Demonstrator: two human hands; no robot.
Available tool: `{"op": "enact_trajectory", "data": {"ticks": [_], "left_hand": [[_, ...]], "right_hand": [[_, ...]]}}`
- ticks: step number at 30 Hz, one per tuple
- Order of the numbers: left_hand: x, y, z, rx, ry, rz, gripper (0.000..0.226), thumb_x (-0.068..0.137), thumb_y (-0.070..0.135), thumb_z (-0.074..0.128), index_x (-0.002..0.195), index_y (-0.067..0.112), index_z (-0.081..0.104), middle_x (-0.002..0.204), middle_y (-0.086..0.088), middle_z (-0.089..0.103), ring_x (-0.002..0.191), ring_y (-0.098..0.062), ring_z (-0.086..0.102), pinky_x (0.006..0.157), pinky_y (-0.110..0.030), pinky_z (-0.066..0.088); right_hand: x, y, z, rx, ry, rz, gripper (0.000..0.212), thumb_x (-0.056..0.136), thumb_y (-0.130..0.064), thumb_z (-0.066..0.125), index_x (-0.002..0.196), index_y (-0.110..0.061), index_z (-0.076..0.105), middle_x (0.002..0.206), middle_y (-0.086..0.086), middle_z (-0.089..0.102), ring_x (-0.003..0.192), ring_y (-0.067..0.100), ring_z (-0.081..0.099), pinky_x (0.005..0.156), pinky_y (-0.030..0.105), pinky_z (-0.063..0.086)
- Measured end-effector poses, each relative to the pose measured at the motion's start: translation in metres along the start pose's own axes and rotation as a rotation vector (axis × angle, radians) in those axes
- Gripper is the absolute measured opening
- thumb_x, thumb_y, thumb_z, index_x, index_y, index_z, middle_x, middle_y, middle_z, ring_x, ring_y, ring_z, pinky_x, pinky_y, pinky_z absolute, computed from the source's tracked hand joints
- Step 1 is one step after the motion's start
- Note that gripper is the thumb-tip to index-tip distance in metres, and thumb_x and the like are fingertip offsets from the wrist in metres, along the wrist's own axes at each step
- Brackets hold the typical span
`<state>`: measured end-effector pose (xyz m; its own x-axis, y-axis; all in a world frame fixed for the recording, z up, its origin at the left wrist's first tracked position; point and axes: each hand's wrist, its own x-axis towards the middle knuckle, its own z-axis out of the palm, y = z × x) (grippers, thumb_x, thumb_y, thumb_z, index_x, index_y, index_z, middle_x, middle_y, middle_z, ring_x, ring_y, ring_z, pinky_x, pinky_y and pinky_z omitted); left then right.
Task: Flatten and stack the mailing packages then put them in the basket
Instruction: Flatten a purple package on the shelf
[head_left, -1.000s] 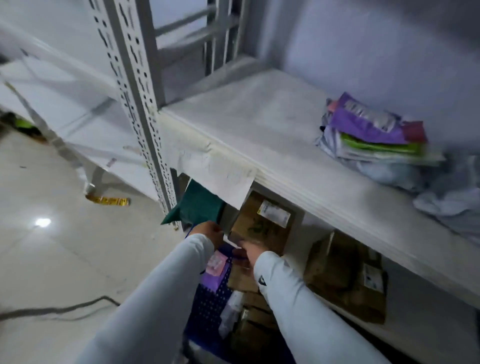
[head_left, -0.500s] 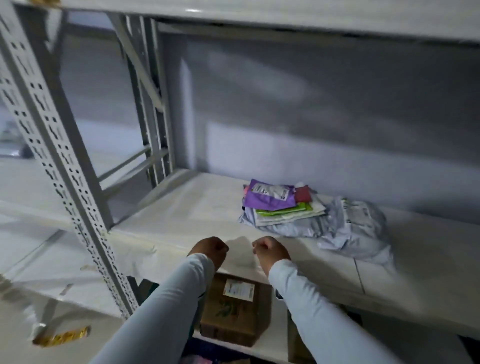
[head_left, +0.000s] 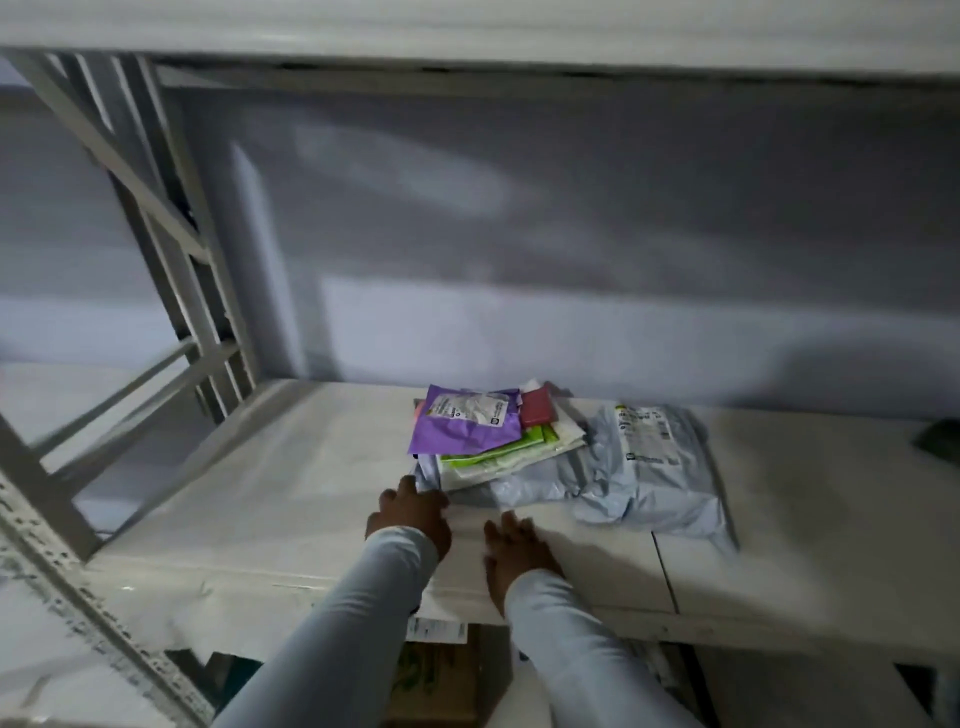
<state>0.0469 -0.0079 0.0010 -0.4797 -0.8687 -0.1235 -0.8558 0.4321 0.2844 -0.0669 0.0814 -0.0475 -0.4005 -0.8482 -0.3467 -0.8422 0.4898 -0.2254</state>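
White shelf (head_left: 249, 499): left hand (head_left: 413, 512) seemingly touching stack (head_left: 483, 441); right hand (head_left: 511, 545) apart.

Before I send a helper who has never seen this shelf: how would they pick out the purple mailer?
Look at the white shelf board of the metal rack. Near its middle lies a stack of flat mailers. The purple mailer is the topmost one, the only purple piece, bearing a white label, unlike the crumpled grey bag to its right.

A stack of mailers (head_left: 483, 441) is set on the shelf (head_left: 260, 499), with a crumpled bag (head_left: 649, 467) just right of it. Both hands (head_left: 410, 512) (head_left: 514, 545) are placed in front of the stack.
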Motion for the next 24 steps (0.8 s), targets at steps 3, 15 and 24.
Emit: {"op": "enact_trajectory", "data": {"ticks": [3,15,24], "left_hand": [[0.016,0.012,-0.001,0.189,0.088,0.089,0.042,0.087,0.028,0.046,0.125,0.043,0.051,0.158,-0.004,-0.002,0.141,-0.028,0.013,0.108,-0.041,0.03],[0.059,0.044,-0.001,0.39,0.045,0.207,0.06,0.091,0.019,0.034,0.15,0.022,0.019,0.16,0.006,0.0,0.146,-0.029,-0.003,0.118,-0.046,0.006],[0.05,0.015,-0.011,0.187,0.674,0.318,0.045,0.062,0.015,0.073,0.107,0.022,0.07,0.119,0.007,0.066,0.1,-0.017,0.066,0.098,-0.046,0.038]], "right_hand": [[0.005,0.003,-0.003,-0.02,-0.073,-0.013,0.055,0.101,-0.027,0.027,0.152,-0.024,0.008,0.16,0.002,-0.007,0.147,0.028,-0.002,0.118,0.044,0.011],[0.009,0.011,0.0,-0.038,-0.084,-0.048,0.056,0.101,-0.026,0.027,0.152,-0.023,0.004,0.159,0.001,-0.009,0.147,0.026,-0.002,0.119,0.04,0.008],[0.012,0.012,0.002,-0.057,-0.105,-0.031,0.057,0.101,-0.03,0.029,0.151,-0.026,0.002,0.159,-0.001,-0.01,0.147,0.024,-0.004,0.12,0.039,0.006]]}}
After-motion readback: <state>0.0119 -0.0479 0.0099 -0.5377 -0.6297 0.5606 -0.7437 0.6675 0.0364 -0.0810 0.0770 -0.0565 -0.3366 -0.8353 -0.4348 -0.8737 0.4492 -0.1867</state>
